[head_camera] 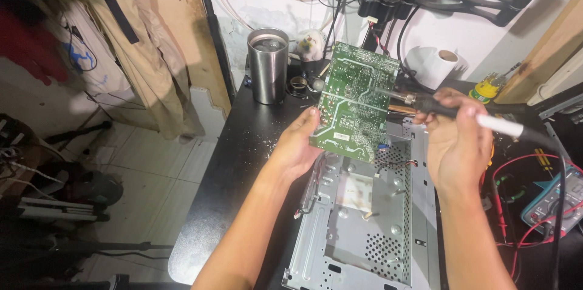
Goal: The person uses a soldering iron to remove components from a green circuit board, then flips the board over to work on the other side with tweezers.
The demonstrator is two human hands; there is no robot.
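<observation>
Nearest you, both forearms rise over the grey metal chassis lying on the black table. Your left hand is clamped on the lower left edge of the green circuit board, holding it tilted above the chassis. Behind it stands a steel cup. Your right hand is closed around a soldering iron, its tip touching the board's right side. Farther right lies a multimeter.
</observation>
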